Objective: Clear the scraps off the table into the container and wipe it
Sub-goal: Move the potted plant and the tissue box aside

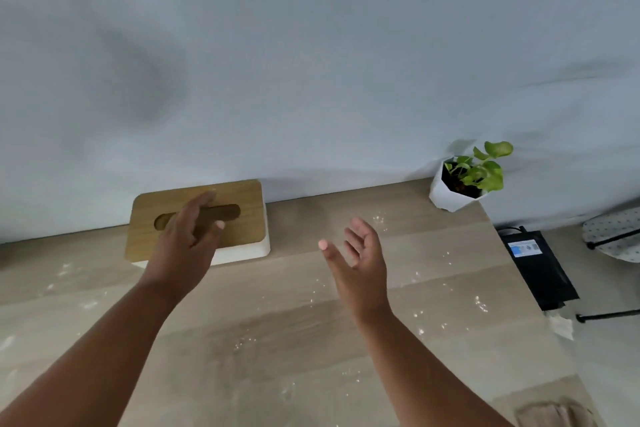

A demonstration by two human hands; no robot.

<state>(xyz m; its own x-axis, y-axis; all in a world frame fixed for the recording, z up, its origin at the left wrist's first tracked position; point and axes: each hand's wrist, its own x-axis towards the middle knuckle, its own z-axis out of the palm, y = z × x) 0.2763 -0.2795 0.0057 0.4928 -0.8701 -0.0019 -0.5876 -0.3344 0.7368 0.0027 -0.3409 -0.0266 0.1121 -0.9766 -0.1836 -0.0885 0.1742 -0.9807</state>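
Both forearms outstretched; left hand [188, 236] over tissue box [197, 218], right hand [360, 258] open.

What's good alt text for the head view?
A person's left hand reaches over the slot of a wooden-lidded tissue box while the right hand hovers open above a wooden table dotted with white scraps. A potted plant stands at the back right corner.

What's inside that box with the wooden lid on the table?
Only a dark slot shows in the wooden lid; no tissue pokes out. The left hand covers part of the slot, and the lid hides the box's inside.
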